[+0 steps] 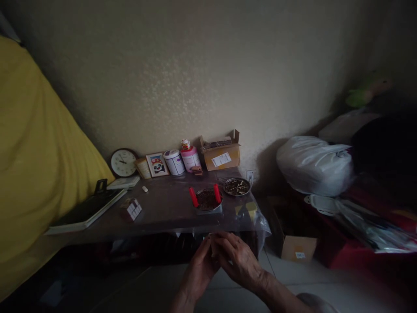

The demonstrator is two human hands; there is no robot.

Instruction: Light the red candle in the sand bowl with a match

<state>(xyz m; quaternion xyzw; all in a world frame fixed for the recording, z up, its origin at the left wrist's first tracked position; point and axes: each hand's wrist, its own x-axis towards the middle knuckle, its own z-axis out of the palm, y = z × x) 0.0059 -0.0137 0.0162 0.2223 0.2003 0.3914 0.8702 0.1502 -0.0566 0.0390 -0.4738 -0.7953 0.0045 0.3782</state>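
Observation:
My left hand and my right hand meet in front of me, below the front edge of a low table. Their fingertips press together around something small that I cannot make out. On the table just beyond them stands a round metal bowl of dark bits with two red handles sticking up from it. A second metal dish of small pale pieces sits to its right.
Along the wall stand a clock, a panda picture, two tubs and an open cardboard box. A puzzle cube and a tablet lie at left. A yellow cloth fills the left; bags and boxes crowd the right.

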